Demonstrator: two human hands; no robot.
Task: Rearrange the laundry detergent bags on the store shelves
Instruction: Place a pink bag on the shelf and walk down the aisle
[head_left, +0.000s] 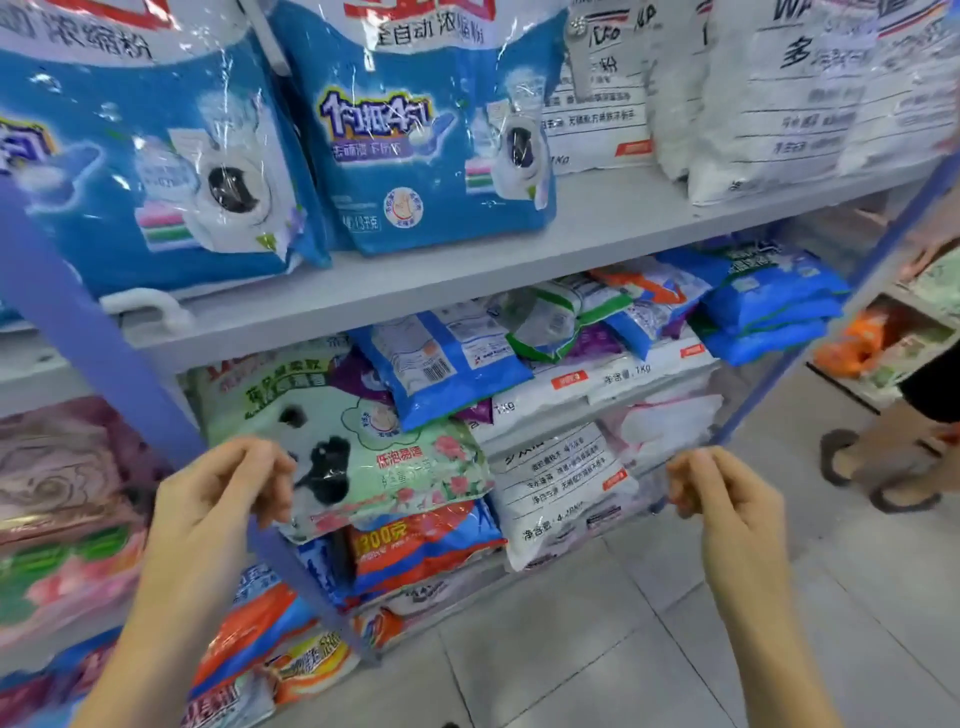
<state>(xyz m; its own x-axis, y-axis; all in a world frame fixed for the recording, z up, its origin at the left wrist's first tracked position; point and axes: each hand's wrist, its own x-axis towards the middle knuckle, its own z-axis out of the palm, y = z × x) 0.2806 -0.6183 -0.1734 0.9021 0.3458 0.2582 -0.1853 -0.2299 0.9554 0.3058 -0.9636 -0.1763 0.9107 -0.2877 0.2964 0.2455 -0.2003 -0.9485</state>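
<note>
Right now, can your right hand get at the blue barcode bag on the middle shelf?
Probably yes. The blue barcode bag lies on top of its pile, near the front. The right hand hovers lower right of it, and nothing stands between them.

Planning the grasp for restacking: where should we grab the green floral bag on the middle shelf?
By its front edge, from the aisle side, pinching both front corners. The green floral bag lies flat, its front overhanging the orange bag below. A blue bag appears to overlap its rear.
</note>
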